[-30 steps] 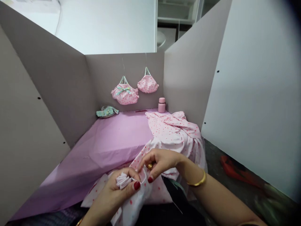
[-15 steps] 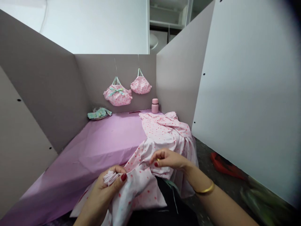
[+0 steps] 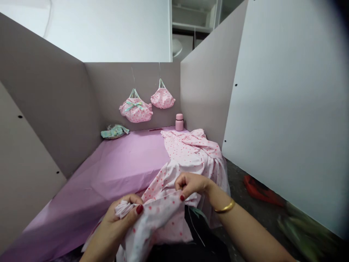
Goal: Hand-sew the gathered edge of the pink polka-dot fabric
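Note:
Pale pink fabric with red dots [image 3: 160, 214] stretches between my two hands, low in front of me. My left hand [image 3: 120, 218] is closed on a bunched, pleated part of its edge, thumb on top. Pinched on the same edge, further right, is my right hand [image 3: 191, 187], with a gold bangle on the wrist. A thin pale thread [image 3: 195, 227] hangs below my right hand; whether a needle is there I cannot make out. More dotted fabric [image 3: 188, 160] lies heaped over the table just beyond my hands.
A purple cloth [image 3: 131, 156] covers the table. At its back stand a pink bottle [image 3: 179, 123] and a basket with green printed fabric [image 3: 114, 131]. Two dotted pouches [image 3: 136, 111] hang on the back panel. Grey side panels [image 3: 209, 83] enclose the table. A red item [image 3: 259, 191] lies on the floor.
My right hand has closed on the fabric edge and pulled it taut to the right. My left hand has shifted slightly left and down, still gripping the bunched part.

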`<state>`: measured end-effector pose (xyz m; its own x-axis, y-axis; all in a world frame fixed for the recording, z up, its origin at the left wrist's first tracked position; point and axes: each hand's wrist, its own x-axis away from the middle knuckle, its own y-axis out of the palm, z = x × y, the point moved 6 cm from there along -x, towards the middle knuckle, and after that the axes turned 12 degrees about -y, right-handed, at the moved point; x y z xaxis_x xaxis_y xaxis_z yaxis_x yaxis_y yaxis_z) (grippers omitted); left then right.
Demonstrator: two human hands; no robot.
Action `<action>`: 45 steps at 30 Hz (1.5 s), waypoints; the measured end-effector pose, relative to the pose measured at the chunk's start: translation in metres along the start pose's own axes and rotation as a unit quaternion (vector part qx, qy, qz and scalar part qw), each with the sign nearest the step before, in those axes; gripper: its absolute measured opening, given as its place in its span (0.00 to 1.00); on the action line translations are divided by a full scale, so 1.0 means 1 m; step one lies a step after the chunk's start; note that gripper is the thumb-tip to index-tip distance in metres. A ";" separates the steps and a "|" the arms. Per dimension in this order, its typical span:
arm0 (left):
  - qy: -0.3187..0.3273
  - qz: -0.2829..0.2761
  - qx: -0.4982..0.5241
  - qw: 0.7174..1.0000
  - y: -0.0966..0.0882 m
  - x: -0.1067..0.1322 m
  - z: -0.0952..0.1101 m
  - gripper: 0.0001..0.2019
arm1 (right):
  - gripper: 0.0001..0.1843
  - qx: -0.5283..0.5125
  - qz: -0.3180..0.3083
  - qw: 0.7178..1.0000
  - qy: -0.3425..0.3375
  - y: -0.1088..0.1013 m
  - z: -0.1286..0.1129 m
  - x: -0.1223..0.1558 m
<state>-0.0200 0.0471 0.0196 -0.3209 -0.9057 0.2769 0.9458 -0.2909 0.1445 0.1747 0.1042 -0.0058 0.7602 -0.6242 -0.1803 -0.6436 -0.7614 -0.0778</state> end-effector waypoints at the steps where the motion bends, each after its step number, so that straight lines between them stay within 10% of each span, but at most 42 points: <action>1: 0.002 0.014 0.021 1.000 -0.004 -0.001 0.001 0.14 | 0.20 0.003 0.025 1.000 -0.002 -0.008 0.000 0.008; 13: -0.010 0.122 0.079 0.989 -0.018 -0.011 0.005 0.13 | 0.21 0.033 0.259 0.965 -0.033 -0.047 0.018 0.059; 20: 0.082 0.142 -0.064 0.984 0.008 -0.012 0.005 0.12 | 0.23 0.110 0.430 0.885 -0.139 -0.074 -0.036 0.095; 33: 0.007 0.109 -0.011 0.994 0.026 -0.009 -0.012 0.12 | 0.17 0.228 0.474 0.848 -0.066 -0.069 -0.011 0.109; 38: 0.001 0.100 -0.004 0.995 0.031 -0.005 -0.009 0.12 | 0.09 0.270 0.478 0.830 -0.099 -0.024 -0.038 0.090; 45: 0.032 0.095 -0.022 0.995 0.027 -0.006 -0.011 0.11 | 0.12 0.356 0.195 0.901 -0.155 0.076 -0.069 0.027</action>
<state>0.0079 0.0413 0.0110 -0.1342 -0.9630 0.2337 0.9907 -0.1251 0.0534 0.1526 0.0170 0.0514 0.4738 -0.6572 -0.5861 -0.8340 -0.1213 -0.5383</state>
